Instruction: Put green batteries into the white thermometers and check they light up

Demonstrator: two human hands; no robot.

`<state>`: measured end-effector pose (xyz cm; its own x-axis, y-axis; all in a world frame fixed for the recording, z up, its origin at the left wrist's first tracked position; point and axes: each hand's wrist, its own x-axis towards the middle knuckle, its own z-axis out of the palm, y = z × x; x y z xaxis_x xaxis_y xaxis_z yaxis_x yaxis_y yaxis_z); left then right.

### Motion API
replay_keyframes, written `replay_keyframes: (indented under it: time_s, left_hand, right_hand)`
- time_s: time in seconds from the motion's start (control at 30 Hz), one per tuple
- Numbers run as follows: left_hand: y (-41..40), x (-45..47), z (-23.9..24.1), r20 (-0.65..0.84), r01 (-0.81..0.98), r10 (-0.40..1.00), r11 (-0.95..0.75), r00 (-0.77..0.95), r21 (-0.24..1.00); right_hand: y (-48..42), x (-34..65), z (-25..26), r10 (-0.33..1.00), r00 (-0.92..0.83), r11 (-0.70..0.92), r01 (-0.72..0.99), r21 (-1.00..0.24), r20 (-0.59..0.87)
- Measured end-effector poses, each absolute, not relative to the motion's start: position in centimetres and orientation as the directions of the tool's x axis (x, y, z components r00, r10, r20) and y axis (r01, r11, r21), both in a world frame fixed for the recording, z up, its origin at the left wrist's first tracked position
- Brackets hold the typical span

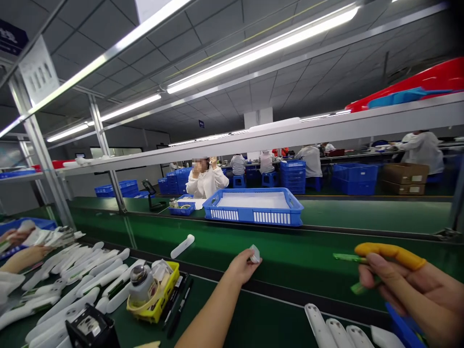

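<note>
Over the green belt [300, 275], L hand [242, 268] has its grip closed on a small white plastic pc [255, 253]. R hand [406, 285], w/ yellow finger cot [393, 253] on index, has its grip pinching thin green strips [347, 257]. Elongated white housing [182, 246] lies on belt, L of L hand. Yellow basket [167, 297] w/ metal-topped bottle [140, 285] on near surface [268, 321], black pens [180, 304] just beside.
</note>
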<state>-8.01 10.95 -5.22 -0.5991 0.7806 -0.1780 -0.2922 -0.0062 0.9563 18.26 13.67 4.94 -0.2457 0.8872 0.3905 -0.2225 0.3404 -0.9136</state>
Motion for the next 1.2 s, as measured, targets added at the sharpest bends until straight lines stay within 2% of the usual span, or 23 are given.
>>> replay_keyframes:
  time_s: [0.07, 0.17, 0.3, 0.43, 0.53, 0.63, 0.73, 0.8, 0.83, 0.9, 0.93, 1.0, 1.07, 1.13, 1.2]
  left_hand:
    - [8.8, -7.5, -3.7, -0.164, -0.417, 0.816, -0.102, -0.554, 0.903]
    - [5.4, -6.7, -2.3, -0.092, -0.502, 0.853, -0.211, -0.513, 0.839]
    - [1.9, -6.5, -1.0, 0.044, -0.396, 0.824, -0.318, -0.565, 0.862]
    - [-0.1, -6.7, 0.9, 0.095, -0.42, 0.825, -0.379, -0.558, 0.825]
    - [-0.9, -6.3, 2.4, 0.087, -0.49, 0.892, -0.323, -0.444, 0.81]
    - [-1.8, -5.3, 3.7, 0.129, -0.605, 0.912, -0.36, -0.39, 0.71]
    - [-2.4, -4.5, 4.7, 0.158, -0.693, 0.9, -0.416, -0.405, 0.59]
    - [-2.6, -4.3, 5.1, 0.17, -0.694, 0.872, -0.472, -0.46, 0.543]
    - [-2.7, -4.3, 5.2, 0.18, -0.683, 0.854, -0.503, -0.489, 0.531]
    - [-2.9, -4.5, 5.3, 0.211, -0.66, 0.824, -0.551, -0.525, 0.51]
    - [-2.9, -4.6, 5.3, 0.235, -0.651, 0.813, -0.572, -0.533, 0.498]
    - [-3.1, -4.7, 5.2, 0.292, -0.643, 0.804, -0.591, -0.518, 0.487]
    - [-3.3, -4.7, 5.1, 0.353, -0.638, 0.813, -0.582, -0.463, 0.504]
    - [-3.3, -4.6, 5.0, 0.387, -0.615, 0.822, -0.57, -0.418, 0.544]
    - [-3.1, -4.5, 4.8, 0.378, -0.598, 0.819, -0.573, -0.431, 0.561]
  right_hand:
    - [12.5, 17.2, 5.2, 0.88, -0.296, 0.322, -0.203, -0.925, 0.371]
    - [10.9, 15.4, 5.3, 0.873, -0.371, 0.264, -0.189, -0.946, 0.317]
    - [8.9, 13.4, 5.0, 0.863, -0.447, 0.195, -0.13, -0.972, 0.233]
    - [6.4, 11.9, 5.0, 0.829, -0.496, 0.27, -0.045, -0.962, 0.256]
    - [4.3, 10.8, 5.0, 0.712, -0.613, 0.406, -0.038, -0.913, 0.342]
    - [2.4, 9.7, 4.6, 0.511, -0.683, 0.653, -0.086, -0.753, 0.521]
    - [1.4, 8.5, 3.5, 0.281, -0.653, 0.897, -0.082, -0.435, 0.703]
    - [1.2, 7.8, 2.6, 0.14, -0.658, 0.971, -0.056, -0.234, 0.74]
    - [1.1, 7.6, 2.3, 0.104, -0.662, 0.985, -0.036, -0.17, 0.742]
    - [1.0, 7.2, 1.8, 0.086, -0.62, 0.992, -0.023, -0.128, 0.78]
    - [1.0, 7.2, 1.8, 0.13, -0.597, 0.985, -0.016, -0.174, 0.792]
    - [0.9, 7.1, 1.9, 0.29, -0.606, 0.924, -0.023, -0.382, 0.74]
    - [0.8, 7.0, 2.2, 0.451, -0.701, 0.751, -0.035, -0.659, 0.552]
    - [0.7, 6.9, 2.3, 0.505, -0.787, 0.523, -0.048, -0.851, 0.355]
    - [0.9, 6.7, 2.2, 0.514, -0.815, 0.352, -0.083, -0.932, 0.267]
